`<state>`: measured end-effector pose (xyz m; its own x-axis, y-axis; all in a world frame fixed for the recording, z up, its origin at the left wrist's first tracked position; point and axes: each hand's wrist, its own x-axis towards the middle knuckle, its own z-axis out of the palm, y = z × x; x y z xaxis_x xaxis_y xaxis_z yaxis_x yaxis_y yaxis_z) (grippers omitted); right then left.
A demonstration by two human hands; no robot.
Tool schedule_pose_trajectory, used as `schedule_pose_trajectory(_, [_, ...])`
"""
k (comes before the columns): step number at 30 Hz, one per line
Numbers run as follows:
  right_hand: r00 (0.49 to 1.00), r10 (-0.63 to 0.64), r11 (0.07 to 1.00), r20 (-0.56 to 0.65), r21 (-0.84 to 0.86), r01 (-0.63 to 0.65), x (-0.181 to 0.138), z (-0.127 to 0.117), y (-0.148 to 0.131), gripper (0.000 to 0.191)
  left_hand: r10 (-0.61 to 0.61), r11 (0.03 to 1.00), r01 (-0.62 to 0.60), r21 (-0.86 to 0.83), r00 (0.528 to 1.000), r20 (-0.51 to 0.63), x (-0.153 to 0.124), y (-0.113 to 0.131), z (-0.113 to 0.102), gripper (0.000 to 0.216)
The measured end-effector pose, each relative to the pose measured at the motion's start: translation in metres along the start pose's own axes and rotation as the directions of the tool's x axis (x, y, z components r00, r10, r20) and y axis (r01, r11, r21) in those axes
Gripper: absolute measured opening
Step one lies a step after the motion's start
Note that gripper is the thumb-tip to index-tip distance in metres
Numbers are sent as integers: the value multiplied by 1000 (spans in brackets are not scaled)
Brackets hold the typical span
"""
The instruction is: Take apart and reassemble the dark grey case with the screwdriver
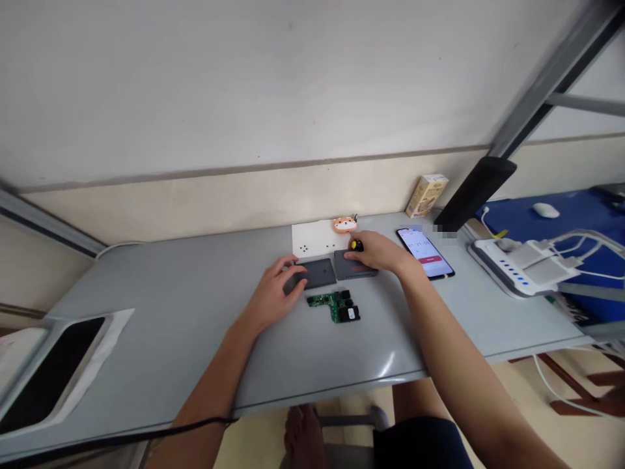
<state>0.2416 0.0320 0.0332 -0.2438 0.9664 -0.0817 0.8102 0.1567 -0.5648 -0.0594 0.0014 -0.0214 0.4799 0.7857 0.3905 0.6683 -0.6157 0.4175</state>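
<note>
My left hand [278, 291] curls its fingers and thumb round the left end of a flat dark grey cover [321, 271], which lies on the table. In my right hand [375, 252] is a small screwdriver with a yellow-and-black handle [357, 245]; its tip is hidden. That hand rests over a dark grey case half [355, 268] with vent slots along its near edge. Nearer to me, apart from both hands, lies a green circuit board [336, 301] with black parts. Behind the cover is a white sheet [312, 233] with several tiny dark screws [304, 248] on it.
An orange animal-faced case [344, 225] sits on the sheet's far edge. To the right are a lit phone [426, 253], a small carton [426, 195], a black post [476, 192] and a power strip [517, 267] with chargers. A dark-screened device [53, 371] lies at left.
</note>
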Motion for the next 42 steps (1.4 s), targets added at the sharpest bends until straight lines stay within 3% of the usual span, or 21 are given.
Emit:
schedule_pose_trajectory(3, [998, -37, 997, -51, -69, 34, 2, 5, -1, 18, -12, 1000, 12, -11, 1000, 5, 1, -3, 1, 22])
schedule_pose_trajectory(10, [996, -51, 998, -76, -37, 48, 1, 6, 2, 21, -39, 998, 39, -53, 999, 1, -1, -9, 3, 38])
schedule_pose_trajectory(17, [1000, 13, 989, 22, 145, -16, -5, 4, 3, 13, -70, 997, 70, 22, 997, 45, -5, -7, 3, 58])
schedule_pose_trajectory(21, [999, 17, 984, 39, 176, -23, -6, 3, 0, 13, -90, 996, 89, 16, 994, 59, -5, -6, 2, 57])
schedule_pose_trajectory(28, [998, -52, 999, -32, 9, 53, -6, 0, 0, 19, -96, 995, 96, 12, 993, 62, -6, -5, 0, 54])
schedule_pose_trajectory(42, [999, 26, 997, 21, 65, -28, -7, 3, 2, 23, -145, 988, 147, -54, 989, 35, -6, -1, -1, 46])
